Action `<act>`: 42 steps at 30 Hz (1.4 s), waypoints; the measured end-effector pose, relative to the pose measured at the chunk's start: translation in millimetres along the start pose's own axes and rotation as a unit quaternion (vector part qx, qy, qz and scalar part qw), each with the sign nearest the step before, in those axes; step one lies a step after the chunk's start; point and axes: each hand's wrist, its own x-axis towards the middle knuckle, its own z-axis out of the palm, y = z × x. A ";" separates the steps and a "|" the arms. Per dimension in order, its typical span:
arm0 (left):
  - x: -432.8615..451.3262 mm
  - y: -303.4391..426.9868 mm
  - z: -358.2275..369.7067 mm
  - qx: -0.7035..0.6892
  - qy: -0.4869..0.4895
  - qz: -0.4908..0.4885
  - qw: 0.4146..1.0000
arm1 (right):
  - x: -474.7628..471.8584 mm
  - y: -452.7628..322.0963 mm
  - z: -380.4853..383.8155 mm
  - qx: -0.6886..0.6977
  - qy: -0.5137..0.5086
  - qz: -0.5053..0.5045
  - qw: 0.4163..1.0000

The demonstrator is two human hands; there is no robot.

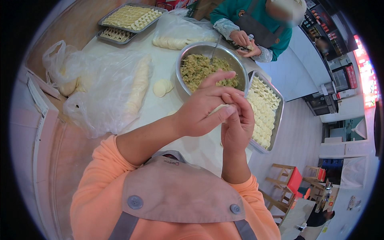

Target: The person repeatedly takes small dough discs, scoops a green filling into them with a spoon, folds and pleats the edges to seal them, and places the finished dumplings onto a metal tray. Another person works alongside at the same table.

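Observation:
My left hand (199, 112) and my right hand (240, 123) meet in front of my apron, fingers overlapping. Between them a pale dumpling wrapper (218, 109) is pinched, its edge showing above my left thumb. Most of it, and whatever it may contain, is hidden by the fingers. Just beyond my hands stands a steel bowl (181, 78) of greenish-brown minced filling (198, 67), a metal utensil (215, 49) leaning in it. A small stack of round wrappers (162, 88) lies left of the bowl. To the right, a metal tray (280, 112) carries rows of folded dumplings (261, 120).
Clear plastic bags (105, 87) with pale dough or wrappers cover the table's left side; another bag (186, 28) lies behind the bowl. Stacked dumpling trays (130, 18) stand at the far left. Across the table, a person (255, 27) handles a small piece. Red-seated stools (294, 180) stand right.

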 end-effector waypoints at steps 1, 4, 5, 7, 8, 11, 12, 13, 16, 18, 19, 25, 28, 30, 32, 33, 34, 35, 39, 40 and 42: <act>0.0 0.8 0.1 -0.006 -0.005 -0.001 1.000 | -0.7 3.2 0.6 0.004 0.008 0.011 1.000; -3.0 2.0 5.2 -0.066 0.041 -0.061 0.995 | -3.8 12.2 0.9 -0.038 -0.024 -0.046 0.998; -4.0 0.7 5.4 -0.071 0.040 -0.060 0.995 | -5.6 12.9 0.8 -0.080 -0.042 -0.057 0.994; -6.1 -1.3 5.9 -0.078 0.031 -0.062 0.995 | -6.3 13.1 1.5 -0.155 -0.084 -0.091 0.980; -7.1 -1.5 7.0 -0.087 0.030 -0.060 0.994 | -5.9 10.1 0.9 -0.214 -0.088 -0.055 0.971; -9.4 2.2 11.4 -0.123 0.041 -0.069 0.989 | 7.1 10.1 8.0 -0.166 -0.099 -0.028 0.981; -10.2 5.4 13.8 -0.142 0.048 -0.081 0.985 | 11.2 7.9 10.0 -0.180 -0.105 -0.049 0.977; -10.5 8.6 15.2 -0.161 0.055 -0.092 0.981 | 15.5 5.1 11.3 -0.195 -0.114 -0.063 0.972; -10.0 16.2 14.0 -0.199 0.086 -0.114 0.970 | 25.7 -3.3 13.9 -0.239 -0.141 -0.105 0.955; -9.2 18.9 11.1 -0.135 0.081 -0.086 0.984 | 27.7 -6.0 16.0 -0.270 -0.151 -0.128 0.942; -9.3 19.9 10.2 -0.101 0.078 -0.069 0.989 | 28.1 -6.4 16.7 -0.285 -0.150 -0.137 0.937; -20.3 17.3 16.1 -0.055 0.073 -0.056 0.994 | 27.2 2.4 18.2 -0.318 -0.127 -0.212 0.915; -27.2 9.4 19.5 -0.077 0.075 -0.075 0.991 | 27.1 9.3 16.4 -0.315 -0.123 -0.219 0.915; -28.0 2.0 20.9 -0.110 0.083 -0.102 0.985 | 26.1 13.1 12.6 -0.314 -0.137 -0.212 0.915; -26.7 -6.9 22.2 -0.150 0.079 -0.122 0.978 | 21.8 16.8 6.5 -0.313 -0.156 -0.175 0.920; -27.0 -11.0 21.3 -0.166 0.062 -0.122 0.977 | 18.1 18.6 2.5 -0.291 -0.161 -0.126 0.935; -26.9 -16.7 18.3 -0.144 0.037 -0.112 0.983 | 10.6 20.6 -0.3 -0.258 -0.161 -0.057 0.951; -27.5 -22.2 16.2 -0.122 0.012 -0.101 0.987 | 5.2 24.5 -3.1 -0.215 -0.162 0.011 0.963; -35.5 -44.5 9.0 0.179 -0.075 -0.009 0.981 | -10.7 43.6 -16.4 0.168 0.027 0.218 0.961; -38.3 -48.6 11.1 0.261 -0.084 -0.010 0.962 | -12.8 48.1 -20.8 0.220 0.088 0.241 0.941; -41.8 -53.9 13.8 0.378 -0.097 -0.013 0.921 | -15.6 56.5 -26.9 0.325 0.167 0.253 0.896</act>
